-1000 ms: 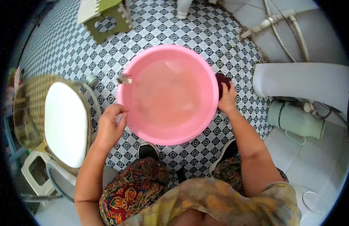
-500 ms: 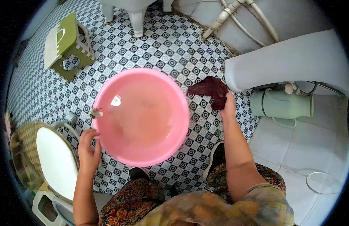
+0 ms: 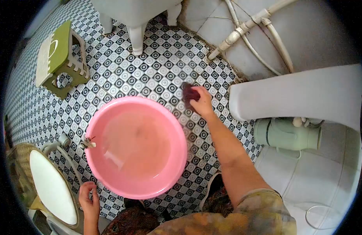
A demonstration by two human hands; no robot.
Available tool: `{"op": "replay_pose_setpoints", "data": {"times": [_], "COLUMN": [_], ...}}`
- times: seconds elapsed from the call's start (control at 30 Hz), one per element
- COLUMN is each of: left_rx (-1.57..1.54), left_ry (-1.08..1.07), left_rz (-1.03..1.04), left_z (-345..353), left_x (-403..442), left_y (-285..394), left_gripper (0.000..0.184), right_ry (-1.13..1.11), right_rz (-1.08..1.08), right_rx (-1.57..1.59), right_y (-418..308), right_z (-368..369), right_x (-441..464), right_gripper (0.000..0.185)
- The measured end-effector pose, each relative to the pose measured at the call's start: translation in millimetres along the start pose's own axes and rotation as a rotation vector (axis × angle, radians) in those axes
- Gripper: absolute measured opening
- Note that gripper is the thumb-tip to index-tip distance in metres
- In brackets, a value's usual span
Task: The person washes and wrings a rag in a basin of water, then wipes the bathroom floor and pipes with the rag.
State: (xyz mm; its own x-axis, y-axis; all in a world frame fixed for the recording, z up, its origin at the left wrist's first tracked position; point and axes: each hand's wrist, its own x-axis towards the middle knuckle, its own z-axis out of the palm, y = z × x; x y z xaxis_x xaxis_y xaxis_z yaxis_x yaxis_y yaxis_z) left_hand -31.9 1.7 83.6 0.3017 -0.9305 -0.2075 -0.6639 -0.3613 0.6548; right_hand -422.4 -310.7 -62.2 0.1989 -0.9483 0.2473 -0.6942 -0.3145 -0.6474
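A pink basin point(image 3: 177, 164) holding cloudy water stands on the patterned floor. Beyond its upper right rim, my right hand point(image 3: 203, 102) grips a dark maroon cloth point(image 3: 190, 96), which is blurred and bunched over the tiles. Near the basin's lower left side is my left hand point(image 3: 89, 195), fingers apart and loosely curled, holding nothing. A small clip-like object point(image 3: 88, 144) sits on the basin's left rim.
A green and white folding stool point(image 3: 59, 58) stands at upper left, with white furniture legs point(image 3: 137, 39) at the top. White pipes point(image 3: 239, 33), a white ceramic fixture point(image 3: 290, 96) and a pale green jug point(image 3: 288, 134) are right. A white-seated chair point(image 3: 53, 188) is lower left.
The view has shifted, so the basin appears lower and further left. My right hand has carried the maroon cloth from the basin's right side to beyond its upper right; the cloth, spread out half a second ago, looks bunched.
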Motion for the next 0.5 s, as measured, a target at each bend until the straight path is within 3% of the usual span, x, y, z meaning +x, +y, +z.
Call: {"op": "replay_pose_setpoints", "data": {"times": [0.03, 0.1, 0.2, 0.3, 0.37, 0.43, 0.5], "left_rx": [-0.002, 0.133, 0.096, 0.121, 0.149, 0.183, 0.086], "left_ry": [0.004, -0.023, 0.004, 0.023, -0.006, -0.025, -0.071], "left_rz": [-0.006, 0.041, -0.049, -0.094, -0.149, -0.14, -0.343], "left_z": [-1, -5, -11, -13, -15, -16, -19], "left_x": [-1, -3, -15, -38, -49, -56, -55], "left_y": [2, 6, 5, 11, 22, 18, 18], "left_gripper": [0.011, 0.012, 0.012, 0.01, 0.008, 0.009, 0.009], "right_ry": [-0.078, -0.012, 0.363, 0.267, 0.289, 0.281, 0.266], "right_rz": [-0.068, -0.096, 0.14, 0.481, 0.705, 0.555, 0.165], "right_rx": [-0.03, -0.028, -0.113, -0.42, -0.136, -0.434, -0.337], "right_y": [0, 19, 38, 117, 95, 101, 97], "right_z": [1, 0, -26, -42, -39, -14, 9], "right_x": [12, 42, 67, 71, 84, 90, 92], "right_gripper": [0.035, 0.031, 0.024, 0.05, 0.061, 0.066, 0.054]}}
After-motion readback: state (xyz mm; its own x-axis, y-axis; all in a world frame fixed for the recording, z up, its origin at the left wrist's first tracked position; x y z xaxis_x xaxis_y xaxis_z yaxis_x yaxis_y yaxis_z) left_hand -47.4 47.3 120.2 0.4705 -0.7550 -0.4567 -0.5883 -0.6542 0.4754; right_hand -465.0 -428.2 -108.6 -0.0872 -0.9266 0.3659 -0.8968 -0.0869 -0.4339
